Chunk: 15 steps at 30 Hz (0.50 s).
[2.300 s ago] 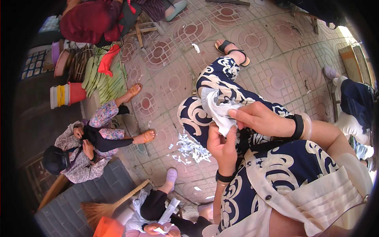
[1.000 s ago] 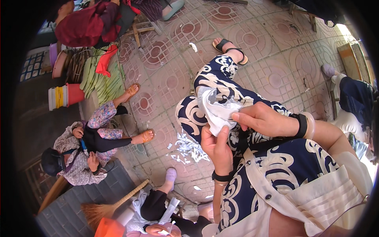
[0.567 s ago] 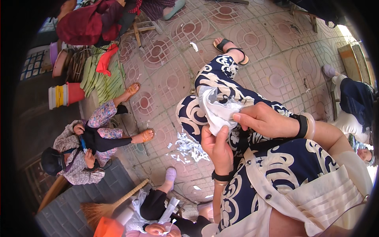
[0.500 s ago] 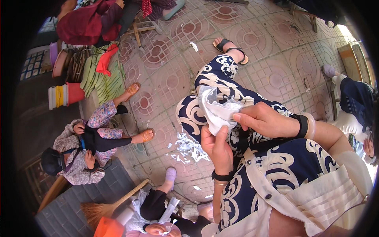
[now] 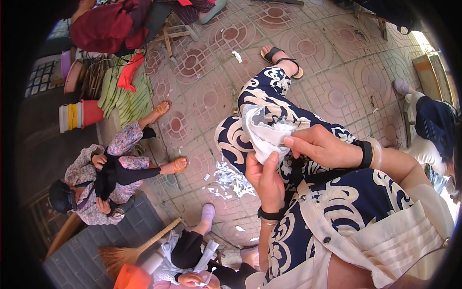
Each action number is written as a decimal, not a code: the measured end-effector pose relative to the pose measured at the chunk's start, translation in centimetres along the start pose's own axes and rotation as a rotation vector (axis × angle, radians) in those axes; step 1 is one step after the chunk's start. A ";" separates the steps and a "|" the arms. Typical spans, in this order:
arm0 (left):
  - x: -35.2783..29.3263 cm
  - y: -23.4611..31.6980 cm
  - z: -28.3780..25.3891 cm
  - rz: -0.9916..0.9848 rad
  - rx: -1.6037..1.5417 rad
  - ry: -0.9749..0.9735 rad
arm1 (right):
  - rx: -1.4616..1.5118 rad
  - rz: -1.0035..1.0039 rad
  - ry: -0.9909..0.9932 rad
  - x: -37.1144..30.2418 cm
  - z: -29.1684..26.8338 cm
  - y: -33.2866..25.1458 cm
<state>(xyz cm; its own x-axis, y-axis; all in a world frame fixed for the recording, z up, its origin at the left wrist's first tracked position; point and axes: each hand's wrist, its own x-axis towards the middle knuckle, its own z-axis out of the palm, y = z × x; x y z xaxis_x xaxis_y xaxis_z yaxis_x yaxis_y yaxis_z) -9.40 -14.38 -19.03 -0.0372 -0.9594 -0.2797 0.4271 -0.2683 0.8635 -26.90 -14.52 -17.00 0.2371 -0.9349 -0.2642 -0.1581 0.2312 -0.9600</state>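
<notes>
Between my two hands, above my lap, is a crumpled piece of white cloth [image 5: 262, 137] with a greyish, see-through-looking edge at its far side. My left hand [image 5: 268, 180] pinches its near edge between thumb and fingers. From the right, my right hand [image 5: 320, 147] grips its side, thumb on top and fingers curled beneath. Whether the right fingers also hold something small cannot be made out. Below the cloth lies my navy and cream patterned clothing [image 5: 332, 192]. A black band circles each wrist.
White scraps [image 5: 231, 180] litter the tiled floor left of my knee. A seated person [image 5: 91, 178] is at left, another [image 5: 192, 260] at lower left beside a straw broom [image 5: 139, 248]. Stacked buckets [image 5: 82, 115] and long green leaves [image 5: 122, 91] stand upper left. A wooden box [image 5: 433, 77] is at right.
My hands and the cloth stay nearly in place, with only a slight shift of the cloth. The person at left has moved their hands over the dark cloth on their lap.
</notes>
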 end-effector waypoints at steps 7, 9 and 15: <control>0.0 -0.3 -0.1 -0.027 -0.006 -0.026 | -0.027 -0.134 0.044 0.3 0.4 0.8; -0.1 -0.3 -0.2 -0.027 -0.005 -0.032 | 0.149 0.056 -0.029 0.4 0.3 0.5; -0.1 -0.3 -0.2 -0.021 -0.023 -0.028 | 0.421 0.338 -0.170 0.4 -0.2 0.2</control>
<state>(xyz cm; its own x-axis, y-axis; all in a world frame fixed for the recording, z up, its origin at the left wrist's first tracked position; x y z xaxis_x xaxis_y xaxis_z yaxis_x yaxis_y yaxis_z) -9.30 -14.21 -19.36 -0.0711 -0.9558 -0.2852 0.4469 -0.2861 0.8476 -27.05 -14.91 -17.27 0.3960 -0.7417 -0.5414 0.1358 0.6304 -0.7643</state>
